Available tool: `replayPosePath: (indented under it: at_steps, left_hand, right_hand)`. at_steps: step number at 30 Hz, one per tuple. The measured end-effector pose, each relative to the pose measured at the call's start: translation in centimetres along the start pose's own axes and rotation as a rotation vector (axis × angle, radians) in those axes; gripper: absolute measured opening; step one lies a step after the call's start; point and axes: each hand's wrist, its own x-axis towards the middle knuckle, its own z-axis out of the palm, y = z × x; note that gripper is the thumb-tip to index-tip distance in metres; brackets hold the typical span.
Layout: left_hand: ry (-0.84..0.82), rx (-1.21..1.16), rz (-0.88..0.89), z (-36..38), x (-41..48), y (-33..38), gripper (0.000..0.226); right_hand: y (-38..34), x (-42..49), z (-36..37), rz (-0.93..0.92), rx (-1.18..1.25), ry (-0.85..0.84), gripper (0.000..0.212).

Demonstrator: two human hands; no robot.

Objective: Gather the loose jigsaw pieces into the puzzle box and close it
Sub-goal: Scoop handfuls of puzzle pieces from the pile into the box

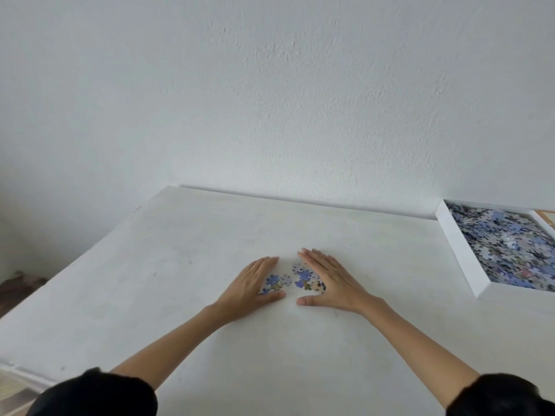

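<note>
We're facing a plain white wall (270, 85) that's filling the upper half of the frame; below it a white table (135, 280) is taking up the lower half, w/ its far edge meeting the wall. At the right edge of the frame, mid-height, the puzzle box (459, 256) is sitting open on the table, white rim up, heaped w/ boxed pieces (510, 250) in blues and greys; it's running out of frame, so we can't tell how full the rest is. No lid is showing that we can be sure of; only a thin tan strip (545, 219) behind the box, too cropped to name.

Our forearms (168, 340) are reaching in from the bottom corners, w/ dark sleeves (99, 391) at the bottom edge. The left hand (255, 283) and right hand (330, 280) are lying palm-down on the table at centre frame, fingers straight and held together, nothing pinched; they're angling inward, fingertips near each other at the top and thumbs pointing at each other at the bottom, i.e. making a pen. Inside it the loose pieces (295, 279) are lying in a small flat cluster; some are touching the inner edges of both hands, a few partly under the left hand; all well apart from the box.

Step in hand, as we're reading it: corralling what look like the last strays into one pile; boxing this lot isn't done yet. Next move is calling for closing the gap so the pile bunches; then scooping it up w/o shedding flat pieces; then carrying it right to the box and finding the lid.
</note>
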Motion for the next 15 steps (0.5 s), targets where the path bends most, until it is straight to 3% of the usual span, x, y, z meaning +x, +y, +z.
replayPosePath:
  at_steps: [5,8,13,15]
  left_hand:
    - [0.112,-0.105,0.04,0.2,-0.1,-0.5,0.07]
    - [0.122,-0.059,0.087,0.3,0.1,-0.9,0.065]
    - [0.12,-0.093,0.153,0.3,0.1,-1.0,0.023]
    - [0.114,-0.089,0.166,0.2,0.1,-1.0,0.018]
  right_hand:
    - [0.0,0.4,0.4,-0.098,-0.146,0.077,0.069]
    - [-0.1,0.8,0.6,-0.095,-0.099,0.169,0.05]
    - [-0.2,1.2,0.8,-0.114,-0.017,0.276,0.03]
    - [-0.5,1.0,0.7,-0.131,0.009,0.297,0.026]
